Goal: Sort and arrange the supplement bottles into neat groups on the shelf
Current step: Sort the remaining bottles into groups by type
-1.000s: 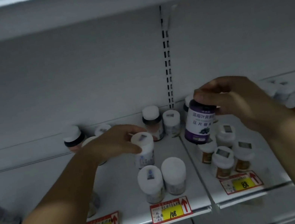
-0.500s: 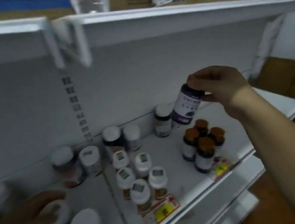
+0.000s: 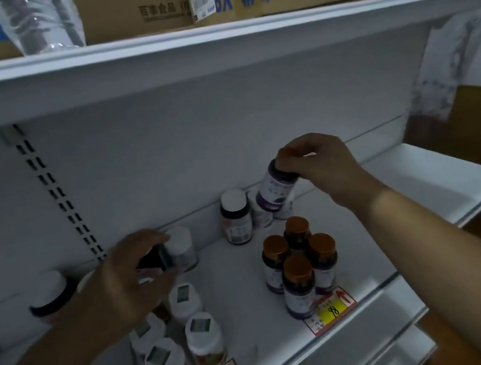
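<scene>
Right hand (image 3: pixel 319 165) clamps cap of purple-label bottle (image 3: pixel 276 190), tilted, held above shelf (image 3: pixel 424 172) near back wall, over white-cap bottles. Left hand (image 3: pixel 125 283) curls around dark bottle (image 3: pixel 153 259) beside white-cap jar (image 3: pixel 181 247); grip partly hidden. Four orange-cap bottles (image 3: pixel 300 265) cluster near front edge.

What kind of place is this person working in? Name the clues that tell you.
Most likely a shop or pharmacy aisle: yellow price tags clipped to the white shelf edge, grouped supplement bottles, and stock cartons stored on the shelf above.
</scene>
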`<state>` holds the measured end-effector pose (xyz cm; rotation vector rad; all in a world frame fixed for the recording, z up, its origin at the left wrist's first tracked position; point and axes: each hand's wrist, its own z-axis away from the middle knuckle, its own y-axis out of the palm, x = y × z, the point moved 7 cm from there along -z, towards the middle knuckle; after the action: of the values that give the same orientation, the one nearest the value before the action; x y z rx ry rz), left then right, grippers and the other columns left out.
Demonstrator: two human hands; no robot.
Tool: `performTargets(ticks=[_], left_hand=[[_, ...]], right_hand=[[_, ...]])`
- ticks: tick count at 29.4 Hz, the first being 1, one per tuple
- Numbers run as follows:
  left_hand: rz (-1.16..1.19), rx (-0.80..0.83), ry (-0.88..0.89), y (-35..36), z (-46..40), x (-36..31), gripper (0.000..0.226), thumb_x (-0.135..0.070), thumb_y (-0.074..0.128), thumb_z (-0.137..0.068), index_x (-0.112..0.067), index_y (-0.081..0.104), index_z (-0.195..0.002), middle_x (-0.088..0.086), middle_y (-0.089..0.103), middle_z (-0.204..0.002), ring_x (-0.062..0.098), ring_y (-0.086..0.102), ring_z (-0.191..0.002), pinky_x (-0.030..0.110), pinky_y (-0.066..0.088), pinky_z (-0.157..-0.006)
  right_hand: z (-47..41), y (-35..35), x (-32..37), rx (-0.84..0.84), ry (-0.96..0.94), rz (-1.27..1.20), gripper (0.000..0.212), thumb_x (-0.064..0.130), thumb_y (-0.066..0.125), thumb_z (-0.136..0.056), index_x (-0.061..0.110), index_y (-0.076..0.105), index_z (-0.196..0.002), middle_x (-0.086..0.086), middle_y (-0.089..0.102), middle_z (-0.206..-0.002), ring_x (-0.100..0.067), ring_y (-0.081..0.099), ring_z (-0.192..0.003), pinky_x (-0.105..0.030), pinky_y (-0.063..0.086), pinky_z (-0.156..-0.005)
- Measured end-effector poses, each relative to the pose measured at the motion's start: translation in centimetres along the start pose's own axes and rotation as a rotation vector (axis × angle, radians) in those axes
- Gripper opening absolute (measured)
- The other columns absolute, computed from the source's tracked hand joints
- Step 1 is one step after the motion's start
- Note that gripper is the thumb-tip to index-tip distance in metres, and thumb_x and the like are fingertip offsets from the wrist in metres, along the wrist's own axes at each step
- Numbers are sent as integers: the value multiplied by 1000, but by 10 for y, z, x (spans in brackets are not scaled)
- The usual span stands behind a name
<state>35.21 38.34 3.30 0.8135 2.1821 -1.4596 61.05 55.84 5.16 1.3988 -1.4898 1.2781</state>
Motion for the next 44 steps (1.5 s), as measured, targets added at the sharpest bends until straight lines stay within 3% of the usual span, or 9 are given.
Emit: performTargets(ticks=[4, 12, 18, 23, 30, 33, 36, 39, 44], left_hand=[[-187, 14, -127, 38, -9, 9, 54, -31, 65, -83, -21, 46, -132, -15, 34, -129, 0, 33, -124, -1, 17, -92], [-223, 93, -189, 73, -14, 19, 55, -32, 58, -88, -23, 37, -138, -6, 35, -143, -5, 21, -116, 5, 13, -94], [-134, 61, -79, 96, -84, 3, 38, -11, 59, -87, 1, 53, -122, 18, 54, -125, 20, 55, -104, 6, 30, -77], [-93, 107, -188, 131, -135, 34, 58, -9, 57, -90, -6, 31, -142, 14, 33, -149, 24, 33, -137, 22, 19, -111], [-160, 39, -293, 143, -145, 62, 60, -26, 71, -80, -11, 46, -132, 13, 39, -135, 27, 42, -122, 35, 38, -104], [-71, 14, -291, 135, -145, 57, 48, -21, 70, -81, 0, 53, -121, 21, 51, -126, 32, 50, -117, 38, 41, -100], [121, -162, -339, 91, -144, 41, 44, -21, 71, -81, -4, 58, -120, 11, 57, -121, 25, 56, -107, 29, 44, -88], [222, -267, -285, 37, -134, 13, 39, -25, 76, -73, -19, 65, -109, -4, 61, -110, 6, 59, -93, 18, 45, -80], [261, -228, -315, -26, -88, -22, 44, -56, 73, -43, -40, 67, -84, -13, 67, -95, 4, 65, -82, 23, 54, -72]], right_hand=[[-10, 55, -14, 259, -38, 441, 25, 23, 72, -71, -2, 67, -74, -11, 67, -74, -15, 58, -67, -22, 44, -56], [5, 92, -71, 528, -48, 724, 22, 21, 68, -75, 9, 53, -66, -7, 50, -62, -16, 48, -60, -12, 26, -33], [-4, 80, -80, 625, -19, 590, 31, 31, 66, -80, 2, 55, -72, -11, 57, -73, -17, 54, -63, -30, 38, -49], [-56, 68, -92, 526, -142, 863, 57, 33, 57, -88, 17, 38, -139, -7, 43, -144, -22, 41, -129, -24, 29, -102], [-76, 95, -106, 438, -336, 1230, 48, 49, 56, -81, 21, 56, -119, -3, 60, -122, -24, 51, -112, -34, 30, -95], [-75, 95, -91, 379, -370, 1125, 51, 53, 59, -78, 22, 57, -119, -2, 61, -120, -22, 52, -111, -30, 32, -93], [-75, 69, -64, 297, -182, 590, 43, 51, 69, -73, 22, 62, -104, 9, 61, -95, -11, 56, -87, -3, 35, -62], [-64, 56, -37, 358, 35, 130, 46, 50, 77, -63, 24, 63, -98, 10, 60, -92, -6, 58, -81, -7, 42, -53], [-14, 83, 16, 588, 113, 3, 68, 64, 68, -44, 13, 71, -89, 2, 70, -80, -1, 67, -61, -12, 48, -47]])
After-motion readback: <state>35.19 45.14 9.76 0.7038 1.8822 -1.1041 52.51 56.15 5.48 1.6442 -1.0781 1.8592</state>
